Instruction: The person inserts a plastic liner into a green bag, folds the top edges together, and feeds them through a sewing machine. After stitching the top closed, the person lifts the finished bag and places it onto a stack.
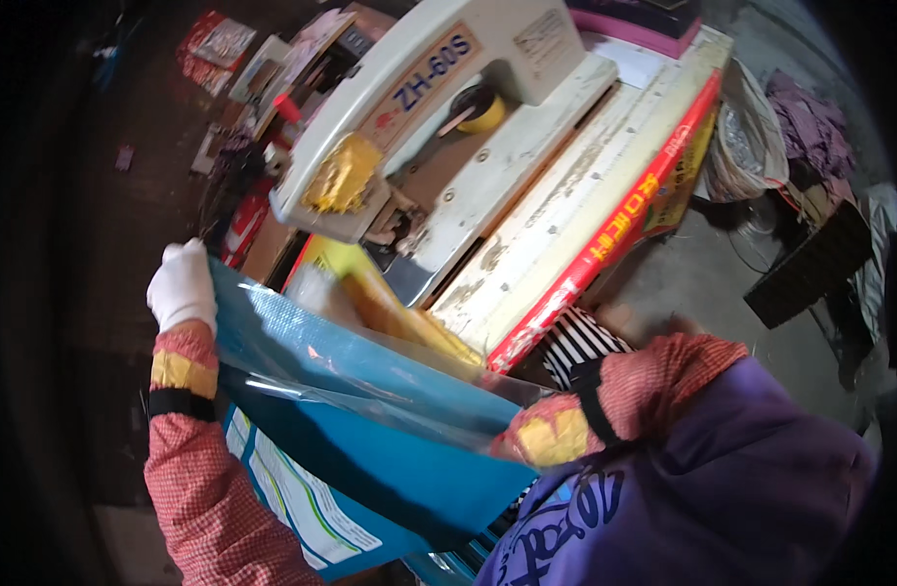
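My left hand (183, 285), in a white glove, is closed on the upper left corner of a blue woven sack (370, 439). The sack hangs in front of me with its mouth spread, and a strip of clear plastic film (336, 393) shows along the opening. A label panel with green lines covers its lower front. My right forearm's red checked sleeve (551, 435), wrapped with yellow tape and a black band, reaches to the sack's right end. The right hand itself is hidden there, so its grip does not show. Just beyond the sack stands a cream industrial sewing machine (370, 137).
The machine's bench (526, 225) has worn white paint and a red-and-yellow printed edge. A yellow cup (483, 112) sits under the machine's arm. At right are a white sack (746, 146), purple cloth (810, 122) and a dark board (810, 264). Clutter fills the back left.
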